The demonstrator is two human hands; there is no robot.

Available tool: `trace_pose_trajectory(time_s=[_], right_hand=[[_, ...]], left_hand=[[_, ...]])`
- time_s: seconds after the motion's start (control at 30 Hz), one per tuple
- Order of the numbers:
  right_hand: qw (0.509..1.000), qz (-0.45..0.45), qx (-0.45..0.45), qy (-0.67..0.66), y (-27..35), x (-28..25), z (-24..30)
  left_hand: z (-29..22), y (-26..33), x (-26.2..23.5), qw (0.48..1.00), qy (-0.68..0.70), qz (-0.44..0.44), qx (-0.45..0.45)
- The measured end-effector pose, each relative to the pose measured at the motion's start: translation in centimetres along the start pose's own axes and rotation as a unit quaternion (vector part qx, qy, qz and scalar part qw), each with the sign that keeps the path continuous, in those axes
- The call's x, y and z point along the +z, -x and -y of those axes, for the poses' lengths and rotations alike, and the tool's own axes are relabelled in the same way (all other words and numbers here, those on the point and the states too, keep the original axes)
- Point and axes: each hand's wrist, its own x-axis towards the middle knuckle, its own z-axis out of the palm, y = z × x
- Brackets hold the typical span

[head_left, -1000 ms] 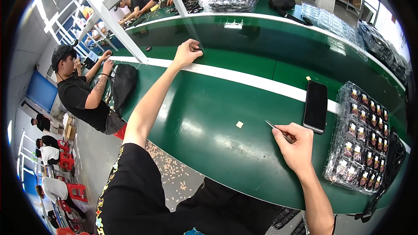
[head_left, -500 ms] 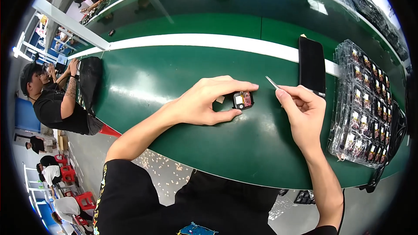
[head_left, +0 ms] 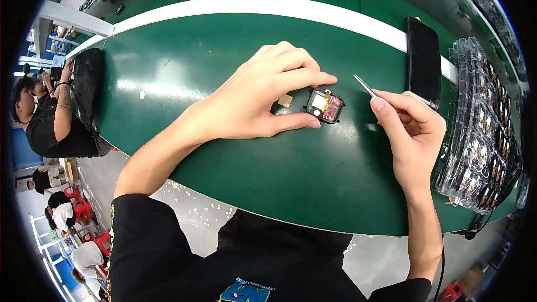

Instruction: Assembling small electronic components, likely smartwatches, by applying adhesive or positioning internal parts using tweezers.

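- Far left, I note a seated co-worker (head_left: 47, 131) in black, beside a black bag (head_left: 88, 84) at the table edge
- A small pale piece (head_left: 142, 95) lies alone on the green table (head_left: 251, 184)
- My left hand (head_left: 268, 92) is parted about one device's width, thumb below and fingertips above, holding the square device (head_left: 324, 106) at its edges; red and yellow internals face up; I cannot tell whether its underside touches the table
- A tan square (head_left: 285, 100) sits between that thumb and forefinger, left of the device
- My right hand (head_left: 411, 128) is closed round metal tweezers (head_left: 363, 85), tips apart from the device
- Right: black phone (head_left: 423, 59), then stacked clear trays (head_left: 475, 134) of parts
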Motion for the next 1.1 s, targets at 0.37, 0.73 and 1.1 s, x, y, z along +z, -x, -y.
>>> trace_pose_trajectory(time_s=[0.37, 0.73, 1.1], right_hand=[[0.997, 0.035, 0.030, -0.063, 0.8, 0.4, 0.8], [0.982, 0.100, -0.058, 0.151, 0.8, 0.3, 1.1], [0.978, 0.113, -0.072, 0.157, 0.8, 0.3, 0.8]], left_hand=[[-1.1, 0.2, -0.2, 0.998, 0.023, 0.050, -0.030], [-0.5, 0.0, -0.2, 0.999, 0.023, 0.041, -0.018], [-0.4, 0.1, -0.3, 0.998, 0.020, 0.053, -0.033]])
